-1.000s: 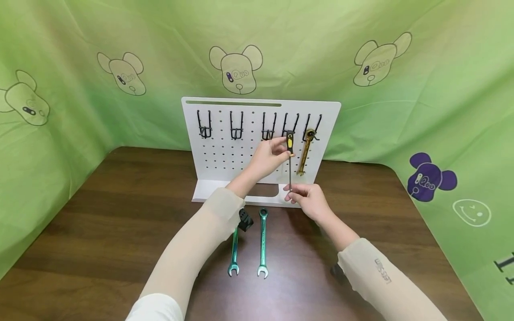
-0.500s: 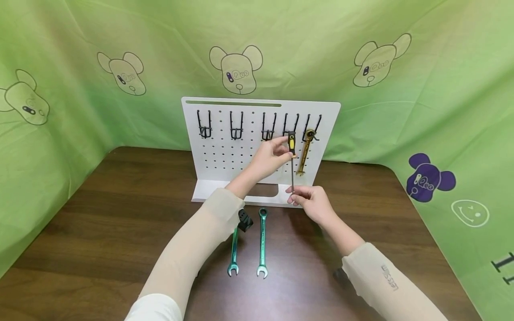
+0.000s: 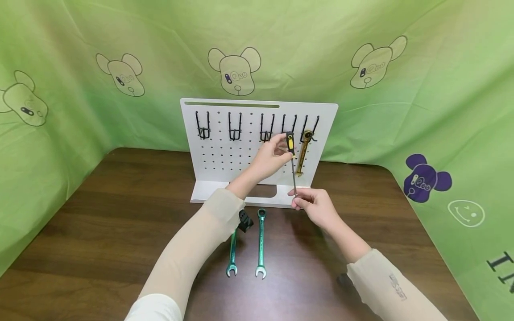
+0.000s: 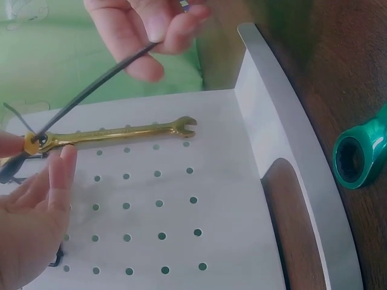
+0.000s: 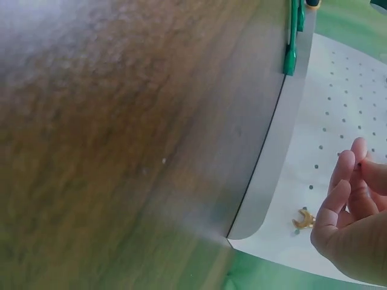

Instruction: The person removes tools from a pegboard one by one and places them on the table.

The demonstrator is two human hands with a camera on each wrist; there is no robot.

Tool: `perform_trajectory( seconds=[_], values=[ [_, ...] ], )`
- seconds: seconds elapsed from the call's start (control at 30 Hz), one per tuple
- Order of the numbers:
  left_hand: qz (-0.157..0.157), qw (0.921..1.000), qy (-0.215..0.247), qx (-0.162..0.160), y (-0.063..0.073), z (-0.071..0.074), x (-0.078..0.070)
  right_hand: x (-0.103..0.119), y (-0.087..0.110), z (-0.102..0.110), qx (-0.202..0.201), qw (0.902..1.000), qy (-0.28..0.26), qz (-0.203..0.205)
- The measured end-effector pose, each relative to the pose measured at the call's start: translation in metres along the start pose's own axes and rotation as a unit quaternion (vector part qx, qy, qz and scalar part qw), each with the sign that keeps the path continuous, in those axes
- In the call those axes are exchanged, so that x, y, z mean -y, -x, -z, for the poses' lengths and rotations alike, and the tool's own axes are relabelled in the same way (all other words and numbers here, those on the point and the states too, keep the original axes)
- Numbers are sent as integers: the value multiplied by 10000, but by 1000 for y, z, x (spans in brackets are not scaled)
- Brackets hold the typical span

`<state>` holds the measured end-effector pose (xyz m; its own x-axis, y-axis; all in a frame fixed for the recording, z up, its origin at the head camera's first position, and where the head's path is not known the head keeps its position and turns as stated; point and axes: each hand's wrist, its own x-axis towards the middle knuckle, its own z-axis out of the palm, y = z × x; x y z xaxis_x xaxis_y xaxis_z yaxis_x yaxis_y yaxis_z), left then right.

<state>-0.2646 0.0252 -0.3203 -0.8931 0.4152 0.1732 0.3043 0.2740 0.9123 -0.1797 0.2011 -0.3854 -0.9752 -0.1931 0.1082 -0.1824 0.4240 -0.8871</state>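
Observation:
A screwdriver point(image 3: 291, 143) with a black and yellow handle stands nearly upright before the pegboard, its lower end tilted right. My left hand point(image 3: 268, 159) holds it by the handle, thumb near the orange collar. Lower down, my right hand point(image 3: 319, 208) pinches the tip of its thin shaft point(image 4: 91, 87) between thumb and fingers. Behind the handle top is a black double hook point(image 3: 289, 122). Just right of it, a gold wrench point(image 3: 303, 154) hangs from the rightmost hook. In the right wrist view, the wrench's open end point(image 5: 305, 220) shows beside my right hand.
The white pegboard point(image 3: 225, 156) stands on the brown table point(image 3: 120, 214), with several black hooks along its upper part. Two green wrenches point(image 3: 261, 240) lie before its base, the left one point(image 3: 233, 252) partly under my left forearm. A green curtain point(image 3: 160, 120) hangs behind.
My right hand has shifted slightly right and downward, swinging the screwdriver's tip right so that the shaft now slants. The left hand stays at the handle, nearly still.

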Motion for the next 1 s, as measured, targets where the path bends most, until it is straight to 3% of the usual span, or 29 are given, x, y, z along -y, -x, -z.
perform_trajectory(
  seconds=[0.17,1.0],
  values=[
    [112,9999,46,23,1,1,0,2,3,2,2,9999,-68,-74],
    [-151,9993,333,91,4,2,3,4,14,3,-49,10000,18,70]
  ],
)
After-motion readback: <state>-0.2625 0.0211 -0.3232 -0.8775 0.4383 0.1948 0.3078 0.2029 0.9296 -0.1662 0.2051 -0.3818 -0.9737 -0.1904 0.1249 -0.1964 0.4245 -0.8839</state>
